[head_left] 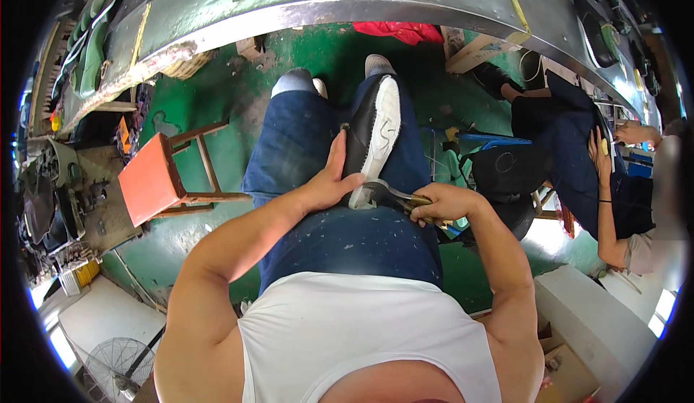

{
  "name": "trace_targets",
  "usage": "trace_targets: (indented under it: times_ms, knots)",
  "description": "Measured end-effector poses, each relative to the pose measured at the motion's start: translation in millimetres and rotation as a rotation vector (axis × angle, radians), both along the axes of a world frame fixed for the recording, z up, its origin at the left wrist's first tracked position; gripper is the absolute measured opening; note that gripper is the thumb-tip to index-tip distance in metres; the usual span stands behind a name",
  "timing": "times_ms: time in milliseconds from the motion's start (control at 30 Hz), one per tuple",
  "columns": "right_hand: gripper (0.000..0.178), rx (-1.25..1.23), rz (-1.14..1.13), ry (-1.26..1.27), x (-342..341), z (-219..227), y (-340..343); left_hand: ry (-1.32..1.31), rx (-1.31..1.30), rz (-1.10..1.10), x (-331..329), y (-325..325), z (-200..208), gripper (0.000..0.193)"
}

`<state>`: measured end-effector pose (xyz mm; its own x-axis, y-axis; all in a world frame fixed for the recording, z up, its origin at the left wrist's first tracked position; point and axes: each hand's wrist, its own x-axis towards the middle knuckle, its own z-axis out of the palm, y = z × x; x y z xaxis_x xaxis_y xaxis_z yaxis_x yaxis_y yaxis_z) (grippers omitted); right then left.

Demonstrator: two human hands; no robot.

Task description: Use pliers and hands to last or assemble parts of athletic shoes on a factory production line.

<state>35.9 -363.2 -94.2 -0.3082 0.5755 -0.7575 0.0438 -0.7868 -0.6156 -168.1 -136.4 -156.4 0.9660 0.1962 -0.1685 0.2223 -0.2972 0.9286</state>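
Observation:
A black shoe [356, 137] lies sole up across my thighs, its toe pointing away from me. The pale sole [383, 125] has a wavy dark line across it and a bare strip toward the heel. My left hand [329, 182] grips the shoe's left side, fingers along the black upper and thumb at the heel end. In my right hand [450, 204] is a hand tool with a curved metal head [388, 189] and a yellowish handle. Its head meets the shoe near the heel, close to my left thumb; the exact contact is too small to tell.
A metal-edged workbench [311, 14] spans the far side, with shoes [597, 31] on it at right. An orange-topped stool [152, 179] stands left. At right sits a co-worker in a dark apron [578, 157]. A fan [119, 367] is lower left; red cloth [401, 31] lies under the bench.

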Motion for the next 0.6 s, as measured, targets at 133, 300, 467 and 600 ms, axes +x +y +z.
trace_targets:
  times_ms: [133, 300, 467, 600]
  knots:
    - [0.027, 0.073, -0.037, -0.139, 13.3, 33.8, 9.2, 0.179, -0.307, 0.088, -0.4, 4.6, 3.5, 0.104]
    - [0.037, 0.418, -0.303, -0.622, 7.1, 3.6, 55.9, 0.192, -0.127, 0.047, 8.3, 2.7, 21.2, 0.106]
    - [0.042, 0.29, -0.516, -0.434, -0.7, 11.9, 64.7, 0.225, -0.315, 0.134, 5.9, 7.9, 22.5, 0.109]
    - [0.042, 0.308, -0.613, -0.466, -23.2, -5.1, 35.3, 0.176, -0.383, 0.203, 2.8, 8.8, 18.1, 0.108]
